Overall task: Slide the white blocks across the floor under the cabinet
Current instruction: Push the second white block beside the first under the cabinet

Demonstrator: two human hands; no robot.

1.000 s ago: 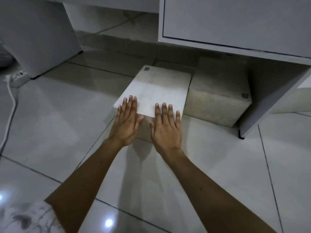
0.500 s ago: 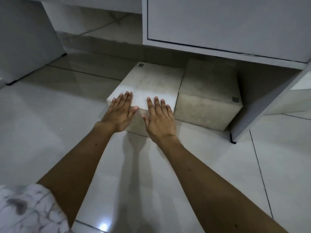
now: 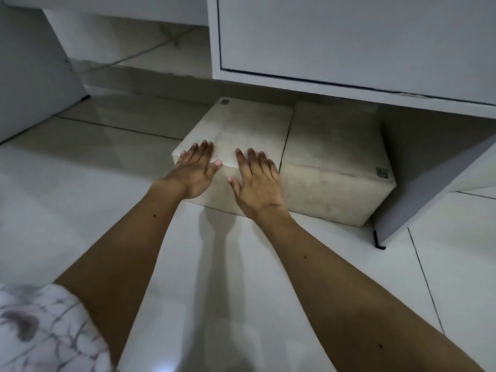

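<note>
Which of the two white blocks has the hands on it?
The left block: both the left hand and right hand lie flat on its near edge. The right block is untouched.

The one camera sits on my head, looking forward and steeply down along both my forearms to the floor (image 3: 80, 183). It is close: my arms fill the near half of the wide-angle picture. At the far edge it faces the cabinet (image 3: 349, 36) front and the gap under it. No second view overlaps.
</note>
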